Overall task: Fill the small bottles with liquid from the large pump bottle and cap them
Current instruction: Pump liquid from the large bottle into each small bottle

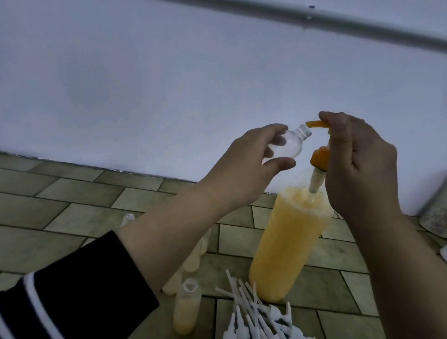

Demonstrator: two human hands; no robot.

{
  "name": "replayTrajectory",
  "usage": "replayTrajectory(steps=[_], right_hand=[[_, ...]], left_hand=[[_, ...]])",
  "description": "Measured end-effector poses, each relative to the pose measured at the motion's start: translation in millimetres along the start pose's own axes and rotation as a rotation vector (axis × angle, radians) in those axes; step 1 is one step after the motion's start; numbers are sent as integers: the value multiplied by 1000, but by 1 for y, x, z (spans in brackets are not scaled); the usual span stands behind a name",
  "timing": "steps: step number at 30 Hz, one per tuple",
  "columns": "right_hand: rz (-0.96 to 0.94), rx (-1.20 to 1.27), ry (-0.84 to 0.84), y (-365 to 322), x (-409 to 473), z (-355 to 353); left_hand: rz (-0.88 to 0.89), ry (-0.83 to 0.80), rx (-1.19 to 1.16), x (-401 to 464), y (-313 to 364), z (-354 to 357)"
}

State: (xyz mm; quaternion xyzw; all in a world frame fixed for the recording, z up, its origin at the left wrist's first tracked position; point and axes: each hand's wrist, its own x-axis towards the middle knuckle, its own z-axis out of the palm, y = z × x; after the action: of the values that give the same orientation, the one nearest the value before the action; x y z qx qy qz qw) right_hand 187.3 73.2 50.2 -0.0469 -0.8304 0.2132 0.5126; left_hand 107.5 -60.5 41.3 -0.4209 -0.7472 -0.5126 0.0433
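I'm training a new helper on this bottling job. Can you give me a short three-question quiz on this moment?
1. True or false: the small clear bottle in the left hand is already full of yellow liquid.
2. Which does the right hand grip? A) a white pump cap B) the orange pump head of the large pump bottle C) a filled bottle
3. Fill in: the loose white pump caps lie on the tiled ____, in front of the large bottle.

Key
1. False: it looks empty, held tilted with its mouth at the orange spout.
2. B
3. floor
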Motion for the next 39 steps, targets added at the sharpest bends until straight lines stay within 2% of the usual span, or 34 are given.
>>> replayTrajectory(steps=[13, 19, 24, 33, 39], right_hand=[[-70, -81, 35, 6, -2, 5], [-82, -93, 60, 14, -13, 17], [-115, -97, -13, 4, -1, 6], [-67, -68, 114, 14, -12, 24], [-126, -92, 38, 7, 2, 14]], left_hand=[[147, 53, 268, 5, 7, -2], [156, 2, 357, 3, -1, 0], [151, 4, 367, 9, 6, -7], [153, -18, 411, 7, 3, 1], [160, -13, 413, 13, 7, -8]])
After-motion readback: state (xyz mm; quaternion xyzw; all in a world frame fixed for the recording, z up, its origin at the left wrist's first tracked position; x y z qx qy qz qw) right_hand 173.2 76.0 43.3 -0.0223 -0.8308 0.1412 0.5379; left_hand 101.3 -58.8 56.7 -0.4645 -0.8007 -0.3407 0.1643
